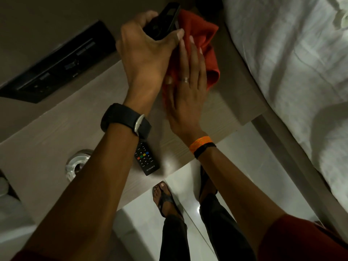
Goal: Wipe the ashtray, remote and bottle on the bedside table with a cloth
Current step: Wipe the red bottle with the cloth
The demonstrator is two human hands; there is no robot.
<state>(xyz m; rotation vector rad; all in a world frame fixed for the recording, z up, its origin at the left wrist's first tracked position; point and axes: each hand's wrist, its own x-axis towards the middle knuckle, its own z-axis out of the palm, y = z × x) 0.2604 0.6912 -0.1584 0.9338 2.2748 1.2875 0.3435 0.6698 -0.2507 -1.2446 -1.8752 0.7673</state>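
My left hand [145, 51] holds a black remote-like device [163, 19] lifted above the far end of the bedside table [56, 132]. My right hand [186, 95] presses a red cloth [199, 44] against the device's right side, fingers flat on the cloth. A second black remote [146, 159] with coloured buttons lies on the table near its front edge, partly under my left forearm. The glass ashtray [75, 164] sits to its left, also half hidden by that arm. No bottle shows clearly.
A black wall panel with switches [62, 63] runs along the back left. The bed with white sheets [291, 72] stands close on the right. My feet in sandals [165, 198] stand on the white tiled floor below the table's front edge.
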